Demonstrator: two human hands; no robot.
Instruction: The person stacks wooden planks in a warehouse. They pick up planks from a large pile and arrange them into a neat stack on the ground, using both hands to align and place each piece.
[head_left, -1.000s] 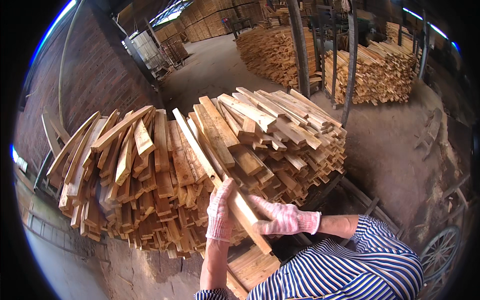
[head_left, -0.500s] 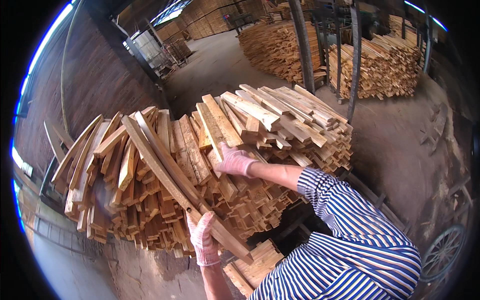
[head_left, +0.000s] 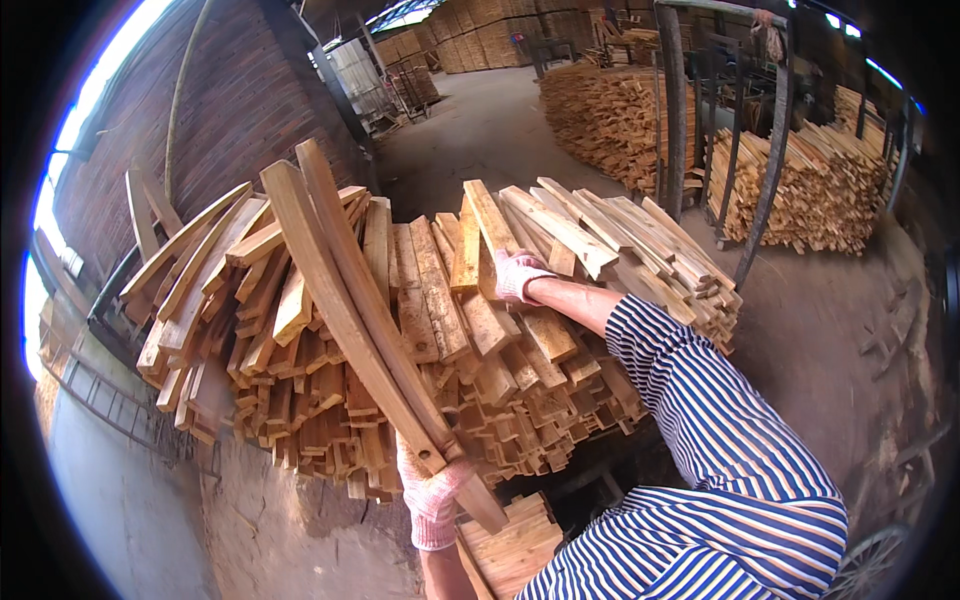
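Observation:
My left hand [head_left: 432, 492], in a pinkish-white glove, is closed round the near end of two long wooden planks [head_left: 345, 310] held side by side. A dark round knot shows in one of them beside the fingers. The planks slant away from me over the stack of sawn planks [head_left: 300, 390], their far ends raised above it. On top of the stack, my gloved right hand [head_left: 521, 276] is closed on the near part of a short-looking pale plank [head_left: 488, 215]; its fingertips are partly hidden.
Below the stack's near side lies a small pile of flat boards [head_left: 512, 545]. Upright metal posts [head_left: 765, 170] stand behind right, with more plank stacks [head_left: 800, 185] beyond. A brick wall [head_left: 260, 120] rises at left. A spoked wheel [head_left: 868, 565] shows at lower right.
The far ends of the two planks in my left hand have risen. My right hand has moved farther away and right with the pale plank. The whole view has shifted too.

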